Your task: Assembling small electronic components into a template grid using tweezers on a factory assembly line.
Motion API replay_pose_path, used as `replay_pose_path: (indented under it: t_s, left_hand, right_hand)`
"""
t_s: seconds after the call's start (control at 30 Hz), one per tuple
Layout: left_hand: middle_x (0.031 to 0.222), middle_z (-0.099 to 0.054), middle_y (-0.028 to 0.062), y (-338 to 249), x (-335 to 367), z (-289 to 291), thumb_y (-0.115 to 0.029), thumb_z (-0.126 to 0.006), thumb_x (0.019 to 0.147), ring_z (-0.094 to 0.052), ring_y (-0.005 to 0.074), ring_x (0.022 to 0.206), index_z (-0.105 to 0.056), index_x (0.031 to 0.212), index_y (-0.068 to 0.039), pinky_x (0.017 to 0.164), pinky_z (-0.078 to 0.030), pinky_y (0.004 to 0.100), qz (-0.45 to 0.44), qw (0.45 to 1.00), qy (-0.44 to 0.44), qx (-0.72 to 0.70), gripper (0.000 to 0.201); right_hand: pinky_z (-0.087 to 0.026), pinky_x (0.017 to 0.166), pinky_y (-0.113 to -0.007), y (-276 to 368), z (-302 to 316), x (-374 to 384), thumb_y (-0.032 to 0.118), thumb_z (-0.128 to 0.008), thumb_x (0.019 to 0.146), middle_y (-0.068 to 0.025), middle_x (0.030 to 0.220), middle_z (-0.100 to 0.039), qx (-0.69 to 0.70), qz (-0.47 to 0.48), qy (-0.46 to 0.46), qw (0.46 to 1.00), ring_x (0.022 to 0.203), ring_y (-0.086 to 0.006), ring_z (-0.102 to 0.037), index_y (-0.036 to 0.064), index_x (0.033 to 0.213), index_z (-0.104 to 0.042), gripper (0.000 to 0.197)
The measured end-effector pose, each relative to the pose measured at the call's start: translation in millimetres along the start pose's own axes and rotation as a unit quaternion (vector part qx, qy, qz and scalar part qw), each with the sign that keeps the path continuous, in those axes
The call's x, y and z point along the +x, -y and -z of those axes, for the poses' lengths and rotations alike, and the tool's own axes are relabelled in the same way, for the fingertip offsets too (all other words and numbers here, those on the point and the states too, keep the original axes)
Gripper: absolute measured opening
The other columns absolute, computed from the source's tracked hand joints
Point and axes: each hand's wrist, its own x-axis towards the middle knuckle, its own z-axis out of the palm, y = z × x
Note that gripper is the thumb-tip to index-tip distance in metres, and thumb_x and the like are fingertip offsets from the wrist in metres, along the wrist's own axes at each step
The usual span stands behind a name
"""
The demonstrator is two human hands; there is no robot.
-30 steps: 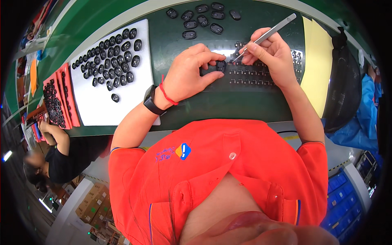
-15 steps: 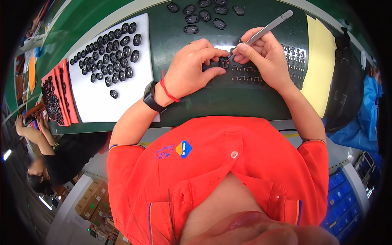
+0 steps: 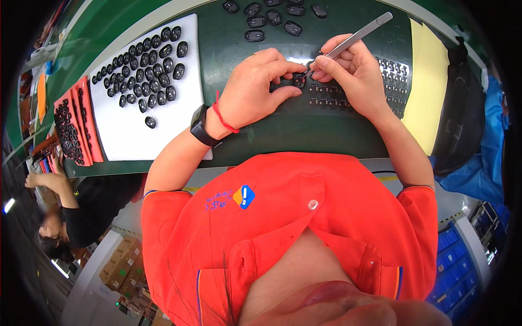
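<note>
Between thumb and fingers, my left hand (image 3: 262, 79) pinches a small black oval plastic housing (image 3: 299, 80) just above the green tabletop. Held like a pen in my right hand (image 3: 350, 70) is a pair of grey metal tweezers (image 3: 361, 32). Their tips reach down to the right side of the housing; whether they grip a small part there is too fine to tell. Under and beside my right hand lie rows of small metal-and-black parts (image 3: 329, 96), continuing in another group of rows (image 3: 396, 81) to its right.
Many black oval housings (image 3: 150, 89) stand on a white foam sheet (image 3: 122, 133) at left. Red strips (image 3: 93, 119) with small black parts lie beyond it. Several flat black oval covers (image 3: 292, 27) lie at the far side. Yellow sheets (image 3: 424, 87) lie at right. A co-worker (image 3: 81, 217) works at far left.
My hands stay nearly in place, with the tweezers still at the housing. The co-worker's hand has shifted at far left. The view has moved slightly.
</note>
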Motion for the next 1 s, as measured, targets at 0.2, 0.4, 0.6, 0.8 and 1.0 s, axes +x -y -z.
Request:
replay_pose_path:
  t_s: [0.2, 0.4, 0.6, 0.8, 1.0]
  left_hand:
    - [0.075, -0.053, 0.0025, 0, 0, -1, -0.004, -0.074, 0.067, -0.051, 0.0129, 0.06, -0.067, 0.1, -0.01, 0.055, -0.043, 0.0249, 0.0, 1.0, -0.001, 0.004, 0.034]
    - [0.075, -0.053, 0.0025, -2, 1, -2, -0.004, -0.075, 0.066, -0.051, 0.013, 0.06, -0.067, 0.099, -0.01, 0.055, -0.042, 0.0251, -0.001, 1.0, -0.002, 0.003, 0.034]
    - [0.076, -0.053, 0.0026, -4, 2, -3, -0.005, -0.075, 0.066, -0.051, 0.013, 0.06, -0.067, 0.098, -0.009, 0.055, -0.042, 0.0253, 0.003, 1.0, -0.002, 0.004, 0.033]
    - [0.076, -0.054, 0.0029, -5, 2, -3, -0.005, -0.075, 0.066, -0.051, 0.013, 0.06, -0.066, 0.096, -0.009, 0.055, -0.043, 0.0253, 0.013, 1.0, -0.001, -0.005, 0.031]
    - [0.076, -0.053, 0.0031, -4, 3, -4, -0.003, -0.074, 0.067, -0.051, 0.013, 0.06, -0.066, 0.098, -0.009, 0.056, -0.043, 0.0253, 0.003, 1.0, 0.001, -0.004, 0.033]
  right_hand:
    - [-0.052, 0.067, -0.023, 1, 0, 0, 0.004, -0.055, 0.089, -0.0118, 0.087, -0.063, -0.009, 0.003, 0.001, 1.0, 0.078, -0.0147, -0.064, 0.0006, 0.104, -0.046, 0.018]
    - [-0.052, 0.068, -0.022, 1, 1, -3, 0.003, -0.055, 0.089, -0.0116, 0.087, -0.063, -0.011, 0.005, 0.0, 1.0, 0.079, -0.0148, -0.064, 0.0006, 0.104, -0.046, 0.018]
    - [-0.051, 0.068, -0.022, 2, 2, -4, 0.003, -0.054, 0.089, -0.0116, 0.087, -0.063, -0.022, 0.004, 0.002, 1.0, 0.079, -0.0147, -0.064, 0.0007, 0.104, -0.046, 0.018]
    - [-0.052, 0.069, -0.022, 2, 0, -9, 0.002, -0.055, 0.088, -0.0108, 0.087, -0.063, -0.046, 0.037, 0.004, 0.998, 0.08, -0.0138, -0.064, 0.0002, 0.103, -0.046, 0.018]
    - [-0.052, 0.067, -0.026, 4, 7, -12, -0.002, -0.063, 0.079, -0.0114, 0.087, -0.064, -0.305, 0.242, 0.062, 0.919, 0.076, -0.0216, -0.066, 0.0019, 0.091, -0.054, 0.016]
